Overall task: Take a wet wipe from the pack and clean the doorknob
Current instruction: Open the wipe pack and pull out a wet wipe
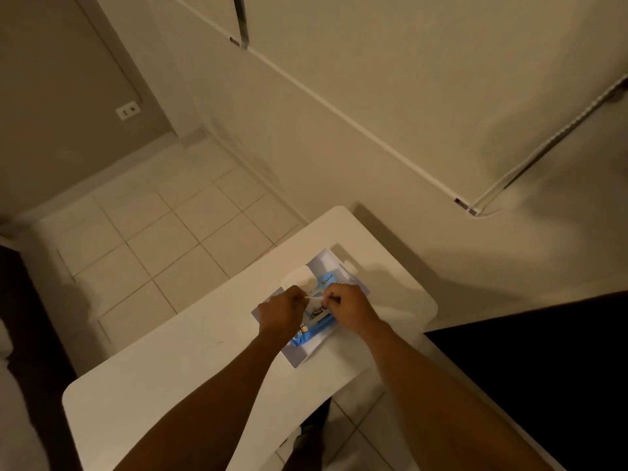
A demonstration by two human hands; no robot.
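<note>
A blue wet wipe pack (325,321) lies on the white table (190,362), its white lid (299,278) flipped open at the far end. My left hand (279,316) and my right hand (350,309) both rest over the pack. Between their fingertips a white wet wipe (314,302) sticks up from the opening, pinched from both sides. No doorknob is in view.
The table stands close to white cabinet doors (373,79) with long handle bars. Pale tiled floor (170,246) lies to the left, with a wall socket (128,110) low on the far wall. A dark surface (543,368) borders the table on the right.
</note>
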